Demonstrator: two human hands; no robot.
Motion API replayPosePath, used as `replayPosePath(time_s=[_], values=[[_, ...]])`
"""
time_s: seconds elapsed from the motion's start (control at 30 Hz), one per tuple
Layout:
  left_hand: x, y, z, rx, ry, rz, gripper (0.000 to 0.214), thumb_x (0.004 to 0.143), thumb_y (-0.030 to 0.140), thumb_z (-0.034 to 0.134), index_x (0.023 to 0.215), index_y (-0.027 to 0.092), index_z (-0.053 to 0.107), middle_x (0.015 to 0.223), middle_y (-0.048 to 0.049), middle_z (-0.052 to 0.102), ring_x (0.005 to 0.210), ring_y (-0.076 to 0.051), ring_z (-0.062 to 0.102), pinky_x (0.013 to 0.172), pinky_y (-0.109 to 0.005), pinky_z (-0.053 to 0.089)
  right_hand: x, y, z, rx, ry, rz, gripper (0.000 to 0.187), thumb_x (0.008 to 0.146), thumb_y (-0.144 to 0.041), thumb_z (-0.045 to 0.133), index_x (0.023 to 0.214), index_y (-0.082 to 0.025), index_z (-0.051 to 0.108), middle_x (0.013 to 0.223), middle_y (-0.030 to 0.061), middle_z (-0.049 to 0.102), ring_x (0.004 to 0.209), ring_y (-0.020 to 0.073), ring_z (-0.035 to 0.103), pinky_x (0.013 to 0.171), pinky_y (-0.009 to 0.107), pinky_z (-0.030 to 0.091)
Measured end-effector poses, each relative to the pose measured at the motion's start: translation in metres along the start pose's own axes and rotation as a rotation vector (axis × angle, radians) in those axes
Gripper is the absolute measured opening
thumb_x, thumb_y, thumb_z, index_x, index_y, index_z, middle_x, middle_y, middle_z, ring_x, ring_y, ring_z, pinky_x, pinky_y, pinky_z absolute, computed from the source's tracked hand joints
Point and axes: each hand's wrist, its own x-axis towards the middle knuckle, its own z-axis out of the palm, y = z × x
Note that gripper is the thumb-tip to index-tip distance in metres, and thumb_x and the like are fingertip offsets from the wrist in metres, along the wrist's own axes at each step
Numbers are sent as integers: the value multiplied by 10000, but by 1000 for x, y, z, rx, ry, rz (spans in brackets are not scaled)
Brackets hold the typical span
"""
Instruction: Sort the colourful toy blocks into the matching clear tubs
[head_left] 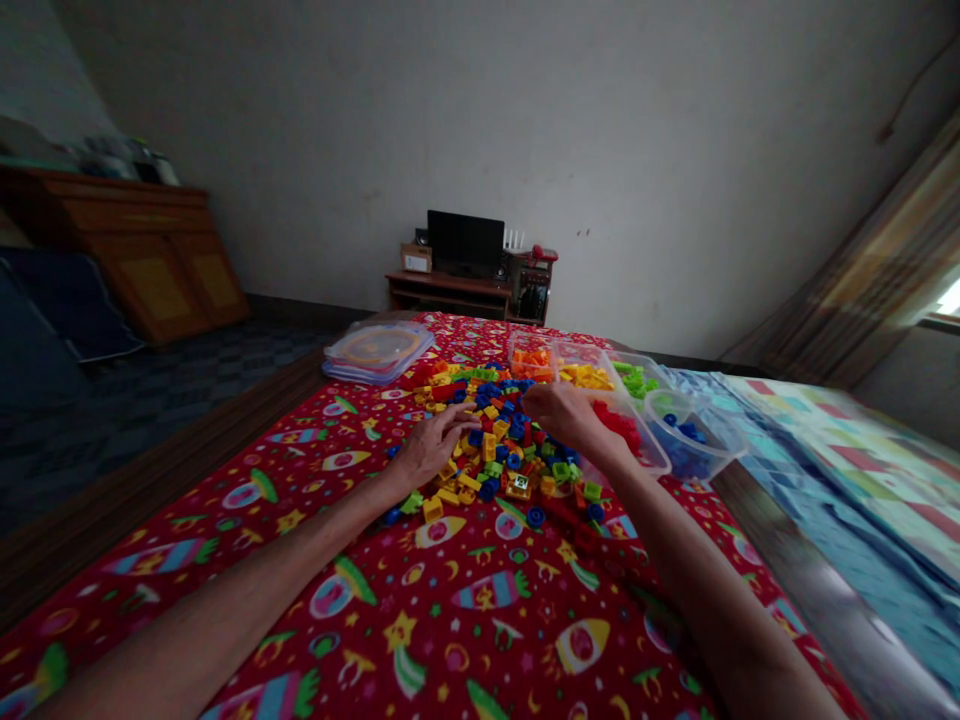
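Hands at a pile of blocks [496,432] on red cloth [450,610].
Left hand [431,450] spread open, fingertips touching the blocks; right hand [566,415] curled over them, grip impossible to tell, tub [655,456] just beside.

Bare left hand [431,450], right hand [571,415], forearms [247,600]

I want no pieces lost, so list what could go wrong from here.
The blue tub sits by the right edge of the cloth; the right hand, working beside it, might knock it off. Loose blocks at the near edge of the pile, by the left hand, could scatter.
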Motion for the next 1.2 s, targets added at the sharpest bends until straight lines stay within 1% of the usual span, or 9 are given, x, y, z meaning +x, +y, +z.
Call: replayPosePath(time_s=[0.17, 0.3, 0.37, 0.47, 0.57, 0.73, 0.83, 1.03, 1.2], values=[[0, 0, 0, -2, -1, -4, 370, 912, 340, 401, 1226, 177, 508, 1072, -117, 688, 1002, -224, 659, 857, -361, 518, -4, -20, 15, -85, -96, -65, 235, 860, -197, 437, 845, -168, 670, 740, 56, 660, 624, 127, 537, 562, 234, 291], [1, 2, 0, -10, -6, 13, 369, 902, 312, 402, 1226, 176, 514, 1062, -109, 693, 996, -217, 660, 886, -371, 511, -7, -22, 28, -93, -102, -212, 255, 870, -213, 479, 1087, -176, 608, 973, 97, 662, 853, 181, 576, 653, 239, 361], [1, 2, 0, -11, -4, 24, 367, 895, 297, 405, 1219, 173, 522, 1061, -105, 696, 994, -215, 661, 897, -371, 507, -7, -24, 35, -135, -132, -250, 280, 878, -161, 434, 1106, -172, 596, 1007, 113, 649, 909, 198, 565, 676, 249, 375], [1, 2, 0, -13, 8, 18, 364, 889, 288, 409, 1210, 167, 530, 1076, -107, 693, 991, -214, 663, 895, -366, 507, -7, -26, 39, -170, -146, -206, 282, 883, -136, 379, 1060, -147, 598, 948, 128, 651, 867, 203, 568, 659, 259, 375], [0, 1, 1, -18, 9, 0, 371, 895, 307, 415, 1218, 160, 522, 1082, -114, 689, 994, -221, 662, 880, -365, 512, -10, -26, 31, -135, -118, -152, 292, 859, -118, 397, 1105, -115, 554, 921, 128, 654, 808, 187, 573, 639, 254, 362], [0, 2, 0, -19, -2, 5, 391, 907, 378, 420, 1218, 163, 521, 1083, -116, 691, 982, -225, 666, 869, -355, 516, -15, -33, 21, -27, -109, -210, 264, 878, -164, 441, 1120, -113, 534, 935, 128, 660, 830, 173, 590, 662, 241, 369], [1, 3, -2, 22, 0, 16, 419, 904, 434, 413, 1195, 160, 541, 1080, -118, 693, 998, -229, 659, 884, -339, 509, -16, -43, 28, 1, -131, -274, 272, 878, -233, 485, 1125, -132, 543, 970, 124, 663, 875, 186, 601, 683, 244, 387], [1, 5, -3, 75, -8, 9, 488, 893, 484, 388, 1176, 118, 544, 1116, -150, 674, 1011, -249, 654, 880, -346, 513, -15, -54, 47, -47, -80, -255, 335, 857, -130, 416, 1175, -122, 522, 946, 121, 666, 802, 174, 602, 661, 247, 386], [0, 3, -2, 32, -2, 1, 429, 898, 417, 396, 1192, 136, 533, 1068, -125, 696, 973, -231, 671, 851, -343, 528, -14, -45, 32, 45, -42, -207, 278, 818, -135, 487, 1078, -152, 582, 833, 72, 675, 712, 148, 587, 596, 224, 331]])
